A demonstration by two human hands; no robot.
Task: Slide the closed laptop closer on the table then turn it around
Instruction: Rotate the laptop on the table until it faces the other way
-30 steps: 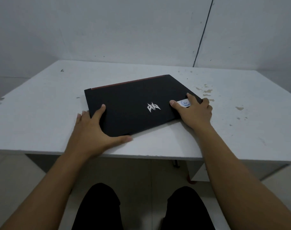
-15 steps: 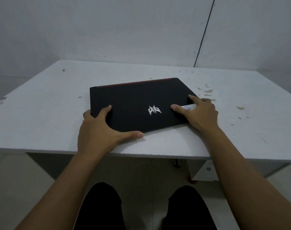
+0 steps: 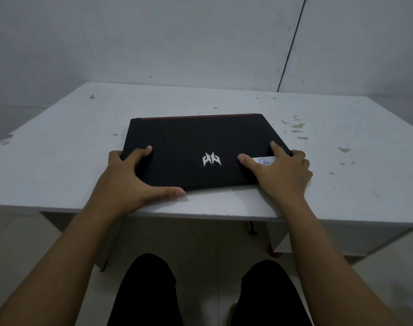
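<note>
Closed black laptop (image 3: 200, 147) is lying flat on the white table (image 3: 59, 161), near the front edge, roughly square to it. Red hinge strip is facing 12 o'clock, silver logo (image 3: 211, 159) sitting just toward 6 o'clock of lid center.

Left hand (image 3: 132, 182) is gripping the laptop's 8 o'clock corner: index finger lying on the lid, thumb (image 3: 174, 192) pressing along the front edge, other fingers wrapping the left side.

Right hand (image 3: 283, 172) is gripping the 4 o'clock corner: thumb and index finger spread on the lid, remaining fingers curling over the right edge. It's partly covering a white sticker (image 3: 264, 160) there.

Table is showing chipped brown spots (image 3: 297, 128) at 2 o'clock of the laptop. Dark-trousered knees (image 3: 149, 290) are showing below the table edge at 6 o'clock.
</note>
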